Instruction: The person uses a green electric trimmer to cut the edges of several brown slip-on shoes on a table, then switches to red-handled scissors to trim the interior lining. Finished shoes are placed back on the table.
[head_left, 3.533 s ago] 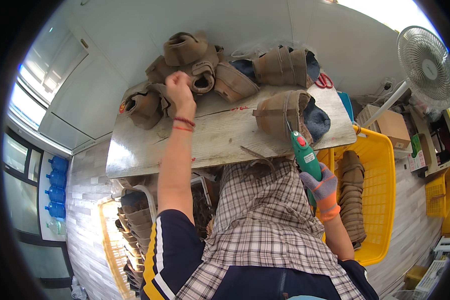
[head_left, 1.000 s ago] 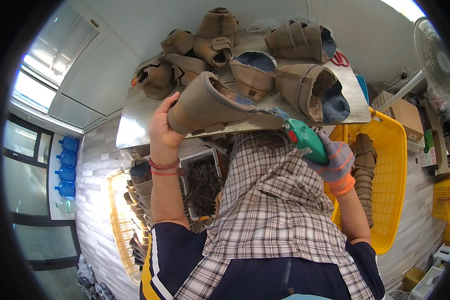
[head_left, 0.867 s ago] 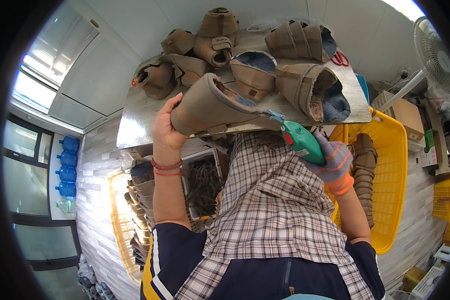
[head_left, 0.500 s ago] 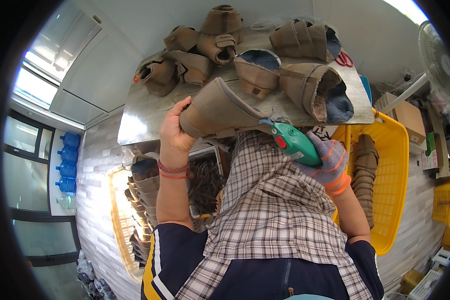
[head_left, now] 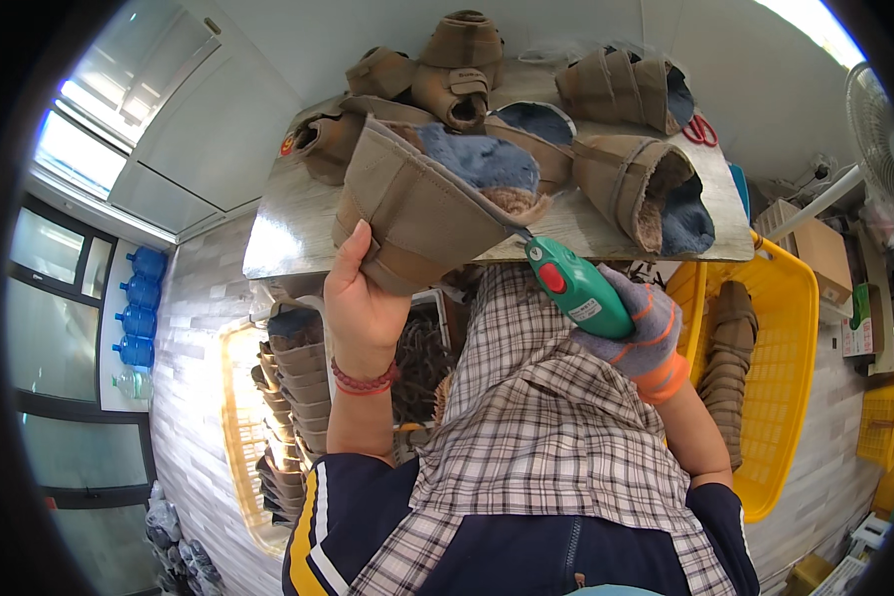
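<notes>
My bare left hand grips a brown bell-shaped cuff low on its outer side, with the thumb on the outer face. The cuff is tilted above the table's near edge, and its wide mouth shows blue and brown fleece lining. In a grey and orange glove, my right hand is closed round green electric scissors with a red button. Their narrow tip meets the cuff's rim at its right end; the blades are too small to make out.
Several similar cuffs and red-handled scissors lie on the table. Stacked cuffs fill part of a yellow basket at right and a pale basket at left. A fan stands far right.
The cuff has been turned and raised, so its fleece-lined mouth now faces up. My left hand has shifted to its lower side. The scissors have swung slightly, tip still at the rim.
</notes>
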